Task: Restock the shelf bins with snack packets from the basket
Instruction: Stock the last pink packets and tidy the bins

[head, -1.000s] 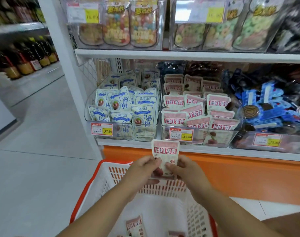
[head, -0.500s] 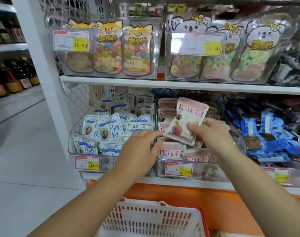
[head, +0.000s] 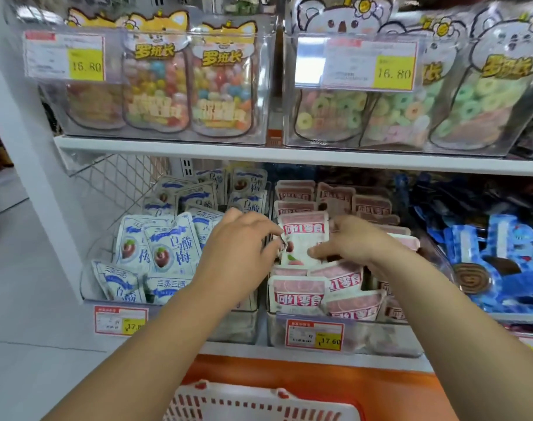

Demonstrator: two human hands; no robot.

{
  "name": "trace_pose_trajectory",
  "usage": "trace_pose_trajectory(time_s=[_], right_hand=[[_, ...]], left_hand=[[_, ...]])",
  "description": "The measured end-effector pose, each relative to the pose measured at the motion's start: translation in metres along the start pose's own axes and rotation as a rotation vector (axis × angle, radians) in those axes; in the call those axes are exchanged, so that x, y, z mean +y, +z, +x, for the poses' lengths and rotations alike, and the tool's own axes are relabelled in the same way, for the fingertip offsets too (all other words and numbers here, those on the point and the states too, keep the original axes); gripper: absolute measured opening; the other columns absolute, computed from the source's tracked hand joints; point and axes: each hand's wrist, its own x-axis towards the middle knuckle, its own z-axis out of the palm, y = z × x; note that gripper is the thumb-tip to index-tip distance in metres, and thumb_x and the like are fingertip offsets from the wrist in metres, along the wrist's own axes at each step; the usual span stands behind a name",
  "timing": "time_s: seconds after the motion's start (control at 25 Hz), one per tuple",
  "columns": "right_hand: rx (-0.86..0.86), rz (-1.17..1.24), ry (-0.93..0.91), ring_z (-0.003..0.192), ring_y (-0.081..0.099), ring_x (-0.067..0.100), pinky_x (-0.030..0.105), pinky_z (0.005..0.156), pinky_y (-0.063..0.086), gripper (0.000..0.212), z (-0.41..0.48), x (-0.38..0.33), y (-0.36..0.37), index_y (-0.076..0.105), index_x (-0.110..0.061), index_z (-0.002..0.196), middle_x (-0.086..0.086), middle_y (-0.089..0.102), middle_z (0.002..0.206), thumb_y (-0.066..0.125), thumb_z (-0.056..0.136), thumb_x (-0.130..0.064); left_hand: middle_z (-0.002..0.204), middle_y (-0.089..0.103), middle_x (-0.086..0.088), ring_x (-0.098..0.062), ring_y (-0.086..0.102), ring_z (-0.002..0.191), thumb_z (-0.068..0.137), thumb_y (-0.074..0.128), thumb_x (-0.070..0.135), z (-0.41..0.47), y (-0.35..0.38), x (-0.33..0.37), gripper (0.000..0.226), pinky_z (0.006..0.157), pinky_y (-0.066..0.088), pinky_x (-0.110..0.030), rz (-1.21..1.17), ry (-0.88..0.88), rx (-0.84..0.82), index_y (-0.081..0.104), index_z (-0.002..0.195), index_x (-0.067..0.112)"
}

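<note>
While left hand [head: 238,249], right hand [head: 361,243] hold pink packet [head: 303,238], base hidden, basket [head: 259,404] cropped

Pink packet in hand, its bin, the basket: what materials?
Pink packet: likely thin flexible film, matte-looking; its edge crumples where the left hand pinches. Bin: clear rigid plastic, glossy; packets show through its front. Basket: moulded plastic, white lattice with red rim; finish unclear.

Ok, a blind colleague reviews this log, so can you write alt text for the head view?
The left hand and right hand hold a pink snack packet upright in a clear bin of matching packets on the lower shelf. Blue-and-white packets fill the bin to its left; a red-and-white basket sits below.
</note>
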Motion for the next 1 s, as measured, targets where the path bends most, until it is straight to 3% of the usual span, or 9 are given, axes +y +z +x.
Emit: trace_pose_trajectory(time_s=[0.12,0.2,0.32,0.48,0.6,0.72,0.8,0.88,1.0], right_hand=[[0.070,0.055,-0.105,0.062,0.053,-0.002,0.011,0.049,0.043,0.045,-0.001,0.000,-0.007,0.057,-0.021,0.123,-0.013,0.056,0.087,0.075,0.084,-0.031],[0.127,0.122,-0.137,0.055,0.058,0.005,0.017,0.056,0.054,0.043,0.004,0.003,-0.007,0.057,-0.017,0.129,-0.010,0.062,0.089,0.071,0.089,-0.023],[0.086,0.218,-0.074,0.055,0.066,0.020,0.046,0.073,0.058,0.021,0.012,0.017,-0.011,0.068,-0.011,0.103,0.008,0.072,0.082,0.073,0.084,-0.005],[0.014,0.200,-0.085,0.074,0.072,0.024,0.047,0.083,0.059,0.011,0.015,0.032,-0.020,0.075,-0.018,0.079,0.002,0.076,0.074,0.083,0.074,-0.013],[-0.017,0.209,-0.077,0.075,0.070,0.020,0.041,0.087,0.057,0.013,0.013,0.031,-0.020,0.077,-0.014,0.080,0.000,0.076,0.076,0.085,0.073,-0.023],[-0.022,0.157,-0.054,0.059,0.062,0.012,0.033,0.068,0.056,0.017,0.010,0.025,-0.017,0.076,-0.013,0.077,0.000,0.075,0.071,0.083,0.075,-0.029],[-0.045,0.023,-0.020,0.038,0.046,0.005,0.024,0.053,0.041,0.023,0.011,0.018,-0.011,0.070,-0.011,0.072,-0.006,0.062,0.048,0.079,0.080,-0.031],[-0.039,-0.123,0.030,0.044,0.047,0.011,0.024,0.058,0.041,0.030,0.016,0.010,-0.003,0.064,-0.010,0.075,-0.003,0.052,0.048,0.075,0.083,-0.036],[0.006,-0.206,0.113,0.065,0.058,0.025,0.033,0.073,0.052,0.046,0.029,0.008,0.003,0.071,-0.006,0.090,0.006,0.063,0.069,0.078,0.075,-0.048]], left_hand=[[0.134,0.056,0.008,-0.017,0.039,0.122,0.098,0.049,0.032,0.023,-0.002,0.007,0.037,0.099,0.034,-0.030,0.057,-0.020,-0.034,0.052,0.136,0.032],[0.135,0.057,0.000,-0.025,0.047,0.124,0.097,0.051,0.027,0.047,-0.001,0.010,0.040,0.101,0.041,-0.036,0.100,-0.021,-0.119,0.051,0.137,0.029],[0.132,0.055,-0.001,-0.027,0.053,0.116,0.093,0.055,0.026,0.080,0.000,0.007,0.031,0.099,0.046,-0.040,0.190,-0.006,-0.377,0.065,0.122,0.030],[0.107,0.061,-0.002,-0.023,0.057,0.096,0.089,0.059,0.022,0.105,0.008,0.007,0.012,0.085,0.051,-0.034,0.357,0.029,-0.556,0.069,0.094,0.018],[0.117,0.060,-0.002,-0.024,0.054,0.104,0.091,0.055,0.018,0.113,0.017,0.001,0.013,0.090,0.049,-0.035,0.361,0.029,-0.630,0.068,0.095,0.020],[0.128,0.058,0.005,-0.021,0.054,0.116,0.087,0.068,0.032,0.120,0.019,-0.007,0.006,0.104,0.045,-0.035,0.228,-0.057,-0.544,0.073,0.091,0.032],[0.129,0.060,0.007,-0.019,0.055,0.116,0.081,0.076,0.037,0.122,0.018,-0.007,0.009,0.106,0.043,-0.035,0.156,-0.110,-0.486,0.074,0.089,0.032],[0.130,0.060,0.008,-0.018,0.055,0.117,0.080,0.076,0.037,0.122,0.019,-0.007,0.011,0.108,0.041,-0.035,0.135,-0.149,-0.432,0.074,0.089,0.032],[0.125,0.062,0.011,-0.015,0.056,0.113,0.080,0.076,0.037,0.121,0.021,-0.006,0.008,0.106,0.042,-0.032,0.129,-0.163,-0.368,0.072,0.085,0.033]])
